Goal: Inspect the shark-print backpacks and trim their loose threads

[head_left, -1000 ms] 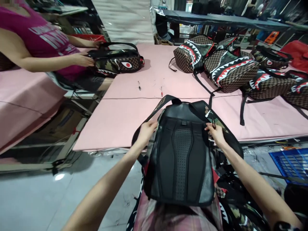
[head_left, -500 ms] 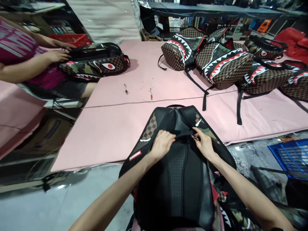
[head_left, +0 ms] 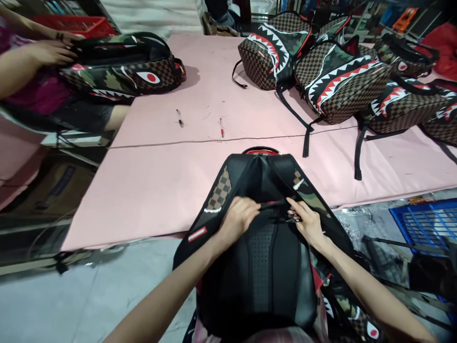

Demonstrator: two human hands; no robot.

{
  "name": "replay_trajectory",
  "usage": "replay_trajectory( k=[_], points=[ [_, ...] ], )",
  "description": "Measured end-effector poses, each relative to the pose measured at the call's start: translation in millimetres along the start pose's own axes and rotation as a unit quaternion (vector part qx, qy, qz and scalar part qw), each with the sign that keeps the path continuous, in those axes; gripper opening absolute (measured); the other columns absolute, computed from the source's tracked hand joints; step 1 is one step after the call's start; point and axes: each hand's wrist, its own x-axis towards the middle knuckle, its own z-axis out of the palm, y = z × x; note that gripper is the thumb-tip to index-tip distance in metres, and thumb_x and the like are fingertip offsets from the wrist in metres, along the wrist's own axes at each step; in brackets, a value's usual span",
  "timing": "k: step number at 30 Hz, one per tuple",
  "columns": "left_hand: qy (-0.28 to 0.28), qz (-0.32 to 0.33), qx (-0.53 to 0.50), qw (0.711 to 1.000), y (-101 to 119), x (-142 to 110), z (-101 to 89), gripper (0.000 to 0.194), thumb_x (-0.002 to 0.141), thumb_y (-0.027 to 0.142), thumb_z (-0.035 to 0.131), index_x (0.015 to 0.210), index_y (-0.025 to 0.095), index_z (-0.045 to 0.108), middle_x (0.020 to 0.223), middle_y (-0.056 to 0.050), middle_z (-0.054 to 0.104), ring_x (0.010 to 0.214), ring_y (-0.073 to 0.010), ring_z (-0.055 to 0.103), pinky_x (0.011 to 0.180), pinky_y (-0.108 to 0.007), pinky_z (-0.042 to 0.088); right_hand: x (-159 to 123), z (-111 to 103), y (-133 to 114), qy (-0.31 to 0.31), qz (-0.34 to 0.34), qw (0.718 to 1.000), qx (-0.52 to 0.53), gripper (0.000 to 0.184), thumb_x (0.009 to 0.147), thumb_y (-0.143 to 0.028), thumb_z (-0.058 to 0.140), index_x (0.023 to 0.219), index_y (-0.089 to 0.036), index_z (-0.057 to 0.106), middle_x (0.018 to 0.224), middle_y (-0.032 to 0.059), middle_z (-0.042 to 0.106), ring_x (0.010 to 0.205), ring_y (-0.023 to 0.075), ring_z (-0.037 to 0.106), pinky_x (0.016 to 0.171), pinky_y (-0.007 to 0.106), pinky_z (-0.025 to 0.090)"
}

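A black backpack (head_left: 262, 267) rests on my lap, back panel up, its top against the table edge. Checkered and camouflage patches show on its shoulder straps. My left hand (head_left: 240, 216) is closed on the edge of an opening across the upper back panel. At the other end of that opening, my right hand (head_left: 305, 220) pinches the fabric. A small dark, shiny metal piece (head_left: 294, 217) shows at the right fingers; its kind is unclear. Between the hands the edge is drawn taut, with a little red showing inside.
A pink-covered table (head_left: 150, 186) lies ahead, with a black-tipped pen (head_left: 179, 118) and a red-tipped pen (head_left: 222, 127). Several shark-mouth backpacks (head_left: 342, 85) stand at right. At left a co-worker's hands (head_left: 53, 50) touch another backpack (head_left: 121, 71). A blue crate (head_left: 428, 224) sits lower right.
The view has tipped down and shifted slightly. The opening between my hands now gapes a little, showing red inside. My right fingers have moved slightly downward; both hands keep hold of the backpack.
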Motion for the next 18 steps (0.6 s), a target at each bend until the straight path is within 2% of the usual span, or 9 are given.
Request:
replay_trajectory(
  k=[4,6,8,10,11,13,15,16,18],
  points=[
    [0.05,-0.12,-0.028,0.991,-16.6,65.6,-2.0,0.011,0.079,0.026,0.056,0.086,0.022,0.064,0.134,-0.004,0.043,0.123,-0.025,0.039,0.102,-0.041,0.034,19.8,5.3,-14.4,-0.046,0.051,0.995,-0.078,0.036,0.082,-0.017,0.046,0.115,-0.026,0.057,0.107,0.0039,0.058,0.081,0.0143,0.061,0.065,0.023,0.046],
    [0.046,-0.15,-0.068,0.985,-26.0,87.1,-8.5,0.023,0.075,0.021,0.059,0.098,0.021,0.061,0.139,-0.005,0.037,0.126,-0.0252,0.036,0.103,-0.04,0.032,27.7,-0.1,-23.4,-0.077,0.086,0.989,-0.092,0.023,0.081,-0.021,0.051,0.1,-0.023,0.063,0.096,0.0031,0.061,0.076,0.0148,0.061,0.062,0.023,0.044],
    [0.027,-0.179,-0.137,0.974,-38.9,92.8,-24.8,0.037,0.076,0.017,0.054,0.113,0.016,0.053,0.133,-0.009,0.044,0.123,-0.0229,0.04,0.103,-0.038,0.032,26.8,-15.7,-31.4,-0.142,0.074,0.987,-0.018,0.014,0.08,-0.025,0.053,0.086,-0.019,0.064,0.08,0.0013,0.062,0.07,0.0146,0.059,0.061,0.023,0.042],
    [-0.012,-0.202,-0.199,0.959,-54.5,79.3,-49.8,0.04,0.076,0.02,0.05,0.116,0.013,0.051,0.125,-0.01,0.053,0.116,-0.0213,0.047,0.101,-0.037,0.034,14.3,-39.0,-33.8,-0.194,0.038,0.974,0.109,0.018,0.08,-0.031,0.053,0.076,-0.018,0.064,0.071,0.0,0.062,0.068,0.0149,0.058,0.061,0.024,0.043],
    [-0.03,-0.21,-0.217,0.953,-62.0,65.6,-63.4,0.039,0.076,0.024,0.051,0.114,0.013,0.052,0.123,-0.01,0.054,0.115,-0.0215,0.048,0.1,-0.037,0.035,4.5,-51.1,-31.4,-0.183,0.034,0.968,0.167,0.021,0.081,-0.034,0.052,0.075,-0.018,0.064,0.072,0.0004,0.063,0.069,0.0156,0.059,0.063,0.025,0.044],
    [-0.042,-0.233,-0.233,0.943,-73.5,27.7,-86.8,0.04,0.073,0.034,0.055,0.11,0.016,0.056,0.126,-0.009,0.053,0.119,-0.0228,0.046,0.101,-0.036,0.034,-17.6,-69.7,-18.8,-0.04,0.085,0.969,0.229,0.026,0.082,-0.037,0.048,0.076,-0.018,0.065,0.085,0.004,0.067,0.078,0.0182,0.061,0.07,0.028,0.046],
    [-0.023,-0.293,-0.258,0.92,-77.7,-16.5,-98.5,0.046,0.07,0.042,0.058,0.11,0.018,0.056,0.131,-0.009,0.049,0.124,-0.0228,0.041,0.103,-0.034,0.032,-38.3,-75.9,-0.5,0.104,0.168,0.954,0.226,0.029,0.082,-0.04,0.048,0.09,-0.018,0.066,0.1,0.0078,0.067,0.091,0.0213,0.061,0.078,0.031,0.046],
    [-0.021,-0.334,-0.282,0.899,-76.9,-38.0,-99.1,0.05,0.069,0.045,0.059,0.111,0.018,0.055,0.132,-0.01,0.048,0.124,-0.0224,0.041,0.102,-0.033,0.034,-47.5,-74.7,7.9,0.131,0.202,0.948,0.21,0.034,0.081,-0.041,0.049,0.099,-0.017,0.064,0.103,0.0093,0.067,0.094,0.0228,0.061,0.08,0.033,0.046],
    [-0.055,-0.41,-0.343,0.843,-70.6,-75.2,-91.1,0.058,0.068,0.051,0.059,0.116,0.019,0.052,0.134,-0.011,0.047,0.121,-0.0227,0.045,0.097,-0.034,0.04,-64.4,-67.9,16.8,0.095,0.238,0.953,0.165,0.045,0.077,-0.042,0.055,0.113,-0.016,0.059,0.102,0.0104,0.068,0.095,0.0255,0.062,0.08,0.035,0.047]
  ],
)
